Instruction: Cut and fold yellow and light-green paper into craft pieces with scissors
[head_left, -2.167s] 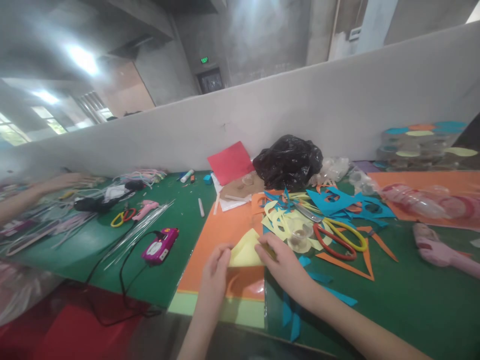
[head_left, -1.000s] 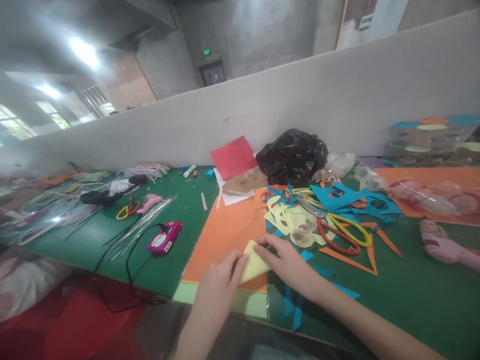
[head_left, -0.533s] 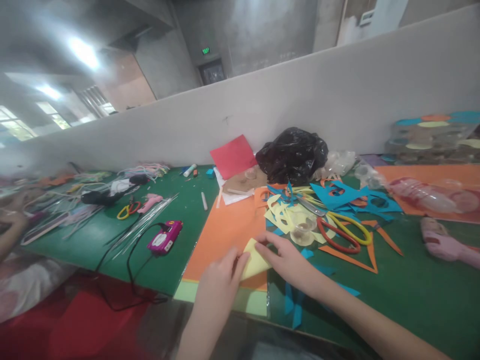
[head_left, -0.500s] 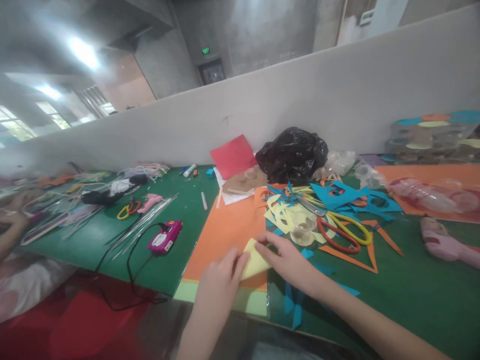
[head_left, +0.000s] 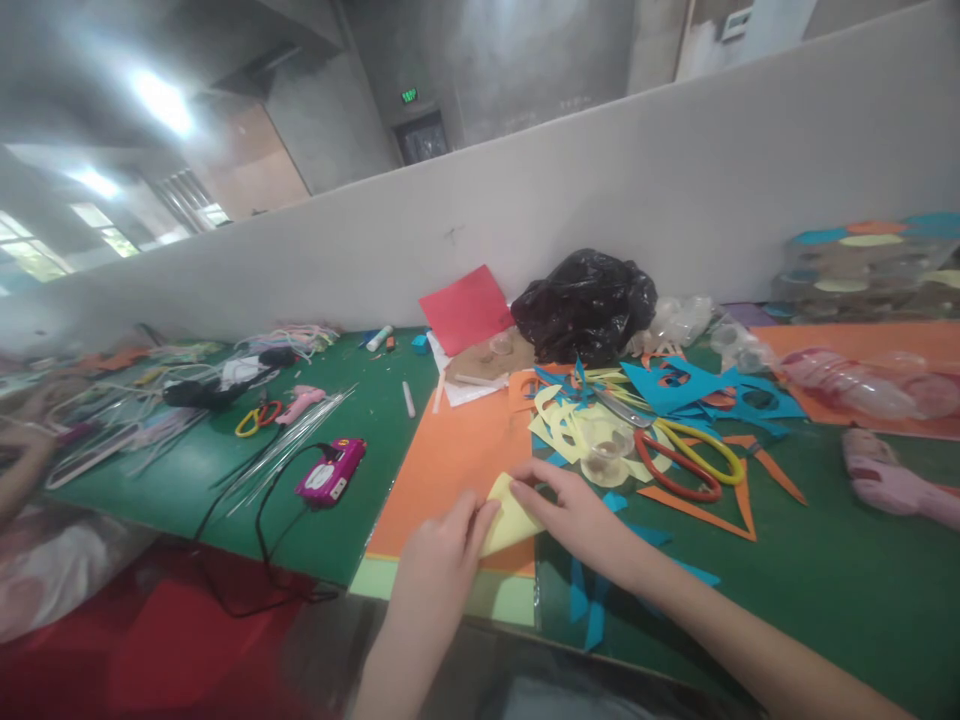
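Observation:
Between both hands is a folded piece of yellow paper (head_left: 510,520), above the near end of an orange sheet (head_left: 465,450). My left hand (head_left: 442,545) pinches its left edge between thumb and fingers. On the other side, my right hand (head_left: 566,505) grips the paper's upper right part, fingertips pressed on it. Pale green paper (head_left: 495,598) shows under the orange sheet at the table edge. Right of my hands lie scissors with red and yellow handles (head_left: 690,460), among yellow paper offcuts (head_left: 559,420) and blue paper scraps (head_left: 675,385).
A black plastic bag (head_left: 589,305) and a red sheet (head_left: 466,308) are by the low white wall. On the left are a magenta device (head_left: 331,472) with a black cord and a pink glue gun (head_left: 300,402). Another pink glue gun (head_left: 885,475) lies right. Another person's arm (head_left: 26,460) shows far left.
Both hands keep their hold on the yellow paper in nearly the same place. The view has shifted very slightly; nothing else visibly moves.

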